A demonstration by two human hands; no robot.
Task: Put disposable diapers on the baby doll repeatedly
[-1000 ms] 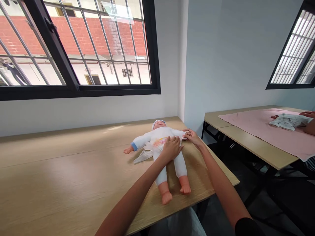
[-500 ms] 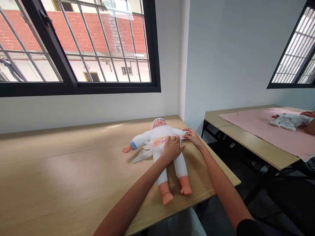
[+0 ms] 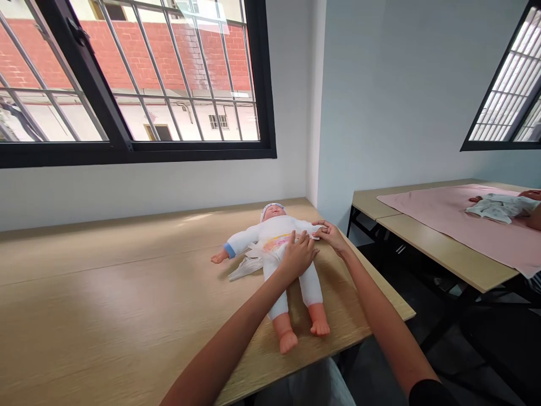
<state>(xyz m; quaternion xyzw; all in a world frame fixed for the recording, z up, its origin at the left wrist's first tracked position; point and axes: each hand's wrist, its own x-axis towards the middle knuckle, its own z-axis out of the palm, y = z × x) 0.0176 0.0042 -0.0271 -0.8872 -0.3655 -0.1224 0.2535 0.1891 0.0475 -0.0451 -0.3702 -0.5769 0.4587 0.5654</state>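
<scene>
A baby doll (image 3: 248,238) in a white suit with a blue cuff lies on its back on the wooden table, feet toward me. Around its waist is a white diaper (image 3: 276,242) with a coloured print on the front; one loose side flap (image 3: 245,267) spreads out to the left. My left hand (image 3: 299,256) lies over the diaper's front, fingers stretched out and pressing on it. At the doll's right-hand side in view, my right hand (image 3: 333,237) pinches the diaper's edge between thumb and fingertips. My fingers partly hide that edge.
The wooden table (image 3: 105,316) runs along the wall under a barred window (image 3: 177,73); its right edge is close to my right forearm. A second table (image 3: 448,251) to the right carries a pink cloth (image 3: 431,208) and another doll in pale clothes (image 3: 492,207).
My left fingers have shifted slightly on the diaper's front, and the edge by my right fingers sits a little differently. The doll stays in place.
</scene>
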